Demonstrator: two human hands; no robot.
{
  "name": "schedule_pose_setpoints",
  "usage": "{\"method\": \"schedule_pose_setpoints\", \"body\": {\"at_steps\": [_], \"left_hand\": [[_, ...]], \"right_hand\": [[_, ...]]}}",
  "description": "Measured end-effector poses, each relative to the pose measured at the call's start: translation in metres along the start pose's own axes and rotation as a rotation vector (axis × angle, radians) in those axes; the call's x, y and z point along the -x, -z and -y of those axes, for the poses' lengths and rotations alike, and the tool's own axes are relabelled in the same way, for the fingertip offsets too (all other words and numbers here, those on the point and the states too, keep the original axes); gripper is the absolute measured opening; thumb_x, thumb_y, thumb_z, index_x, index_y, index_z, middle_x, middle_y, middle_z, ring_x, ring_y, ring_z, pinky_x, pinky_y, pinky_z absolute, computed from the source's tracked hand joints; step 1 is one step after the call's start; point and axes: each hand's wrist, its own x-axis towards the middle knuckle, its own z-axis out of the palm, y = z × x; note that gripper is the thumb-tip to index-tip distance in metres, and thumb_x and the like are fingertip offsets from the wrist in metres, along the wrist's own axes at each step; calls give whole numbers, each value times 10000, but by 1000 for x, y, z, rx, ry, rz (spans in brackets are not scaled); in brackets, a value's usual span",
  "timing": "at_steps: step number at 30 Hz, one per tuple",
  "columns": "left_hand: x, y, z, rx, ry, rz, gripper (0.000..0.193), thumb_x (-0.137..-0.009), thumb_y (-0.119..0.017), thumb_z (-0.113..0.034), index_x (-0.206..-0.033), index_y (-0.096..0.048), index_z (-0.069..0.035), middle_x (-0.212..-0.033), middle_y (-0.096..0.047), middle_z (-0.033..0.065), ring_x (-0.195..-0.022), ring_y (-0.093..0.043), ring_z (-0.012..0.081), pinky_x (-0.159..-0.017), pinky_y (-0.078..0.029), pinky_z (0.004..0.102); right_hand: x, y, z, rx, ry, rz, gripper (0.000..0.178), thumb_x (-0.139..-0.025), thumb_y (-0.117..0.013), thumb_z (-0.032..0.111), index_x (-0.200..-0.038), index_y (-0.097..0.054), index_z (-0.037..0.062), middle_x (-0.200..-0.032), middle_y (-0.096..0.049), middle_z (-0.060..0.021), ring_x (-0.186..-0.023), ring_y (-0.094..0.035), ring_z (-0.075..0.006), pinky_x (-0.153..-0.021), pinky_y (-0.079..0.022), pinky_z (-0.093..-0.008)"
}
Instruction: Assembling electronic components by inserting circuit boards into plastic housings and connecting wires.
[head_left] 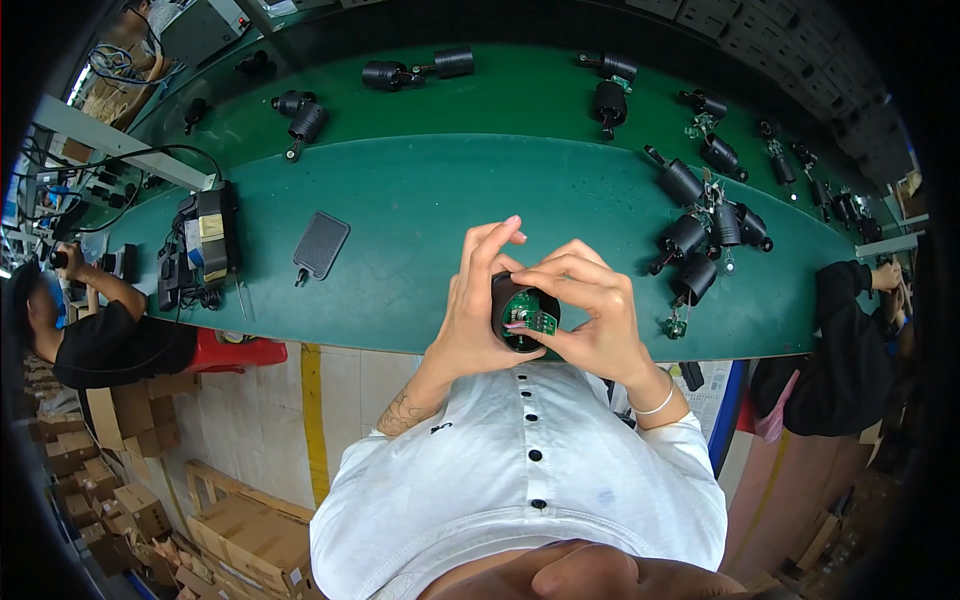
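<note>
Close to my body, at the table's near edge, my left hand (468, 315) is wrapped round a black cylindrical housing (500, 292), its open end facing up. A green circuit board (541, 322) sits tilted in the housing's mouth, with a pinkish wire beside it. My right hand (597, 312) curls in from the other side. Its thumb presses at the board's lower edge, and its index finger reaches over the housing's rim. The inside of the housing is partly hidden by the board and fingers.
Several black cylindrical parts with boards (700, 225) cluster at right on the green table (400, 230); more line the far green strip (520, 100). At left lie a dark flat pad (322, 245) and a black device (208, 235) with cables. People work at both sides.
</note>
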Motion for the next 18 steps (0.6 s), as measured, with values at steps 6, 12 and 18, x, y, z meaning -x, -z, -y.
{"method": "schedule_pose_setpoints", "body": {"at_steps": [6, 12, 18], "left_hand": [[-1, 1, -2, -44, -12, 15, 1055, -488, -796, -32, -1425, -314, -17, -1283, -450, 193, -869, -614, 229, -686, -507, 299], [4, -6, -3, 71, 98, -104, 1030, -492, -799, -24, -1414, -340, -21, -1180, -548, 160, -855, -619, 230, -691, -510, 302], [7, -4, -3, -25, 162, -163, 983, -515, -799, -20, -1396, -362, -31, -1049, -619, 119, -831, -624, 236, -714, -508, 309]], "right_hand": [[-3, -2, 0, -32, -57, -2, 435, -566, -825, 15, -992, -738, 24, -911, -687, -55, -903, -585, -200, -750, -481, -292], [-14, -5, -8, -345, -109, -78, 422, -569, -839, -4, -978, -738, 27, -906, -689, -74, -840, -593, -177, -756, -491, -290], [-8, -12, -2, -418, -54, -280, 367, -572, -835, -31, -921, -739, 28, -888, -699, -86, -745, -616, -157, -721, -514, -262]]}}
